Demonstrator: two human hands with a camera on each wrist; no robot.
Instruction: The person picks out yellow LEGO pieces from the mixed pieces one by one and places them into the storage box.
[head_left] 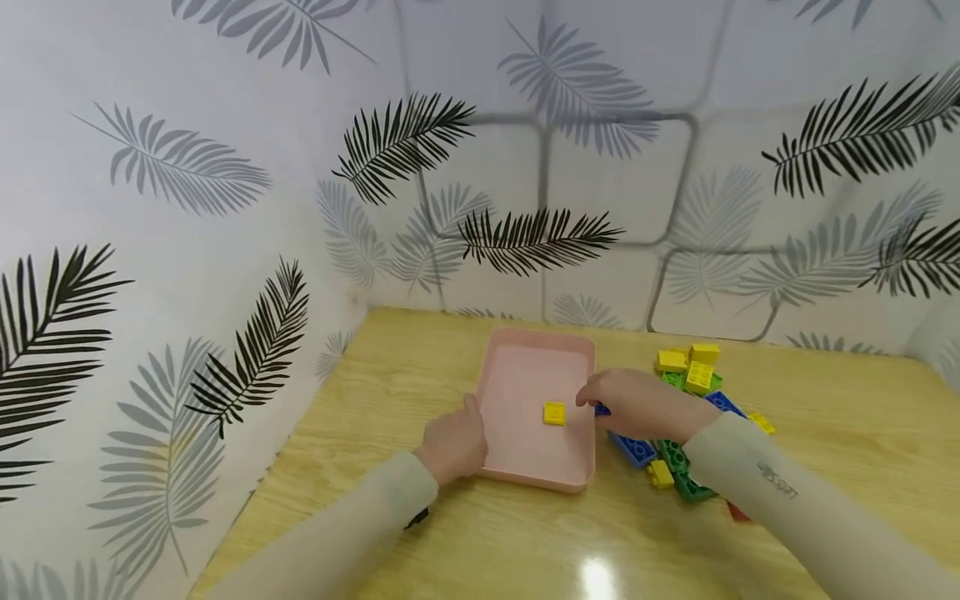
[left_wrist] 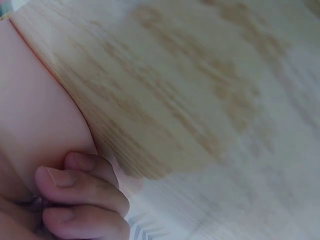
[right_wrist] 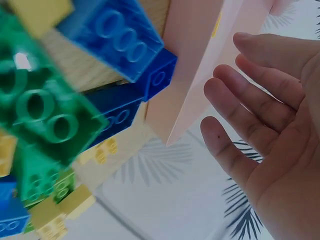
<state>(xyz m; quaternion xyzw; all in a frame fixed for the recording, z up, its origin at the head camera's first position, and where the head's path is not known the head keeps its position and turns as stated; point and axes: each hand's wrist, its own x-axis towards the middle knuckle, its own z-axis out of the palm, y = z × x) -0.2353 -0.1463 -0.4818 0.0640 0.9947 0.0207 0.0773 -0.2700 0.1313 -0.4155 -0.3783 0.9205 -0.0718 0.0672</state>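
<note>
A shallow pink tray (head_left: pixel 517 375) lies on the table with a small yellow toy brick (head_left: pixel 554 413) inside, right of its middle. My left hand (head_left: pixel 453 442) grips the tray's left edge, thumb at the rim; the left wrist view shows its fingers (left_wrist: pixel 82 200) curled. Over the tray's right rim hangs my right hand (head_left: pixel 633 402), nothing in it. In the right wrist view its fingers (right_wrist: pixel 240 107) are loosely bent and apart, beside the tray's wall (right_wrist: pixel 185 75). Close outside that wall lie blue bricks (right_wrist: pixel 115 37) and a green brick (right_wrist: pixel 45 100).
A loose pile of yellow, green and blue bricks spreads right of the tray, partly hidden under my right forearm. Yellow bricks (head_left: pixel 699 377) top its far end; a red brick (head_left: pixel 738 512) shows by the sleeve. A leaf-patterned wall (head_left: pixel 525 183) borders the wooden table (head_left: pixel 480 542).
</note>
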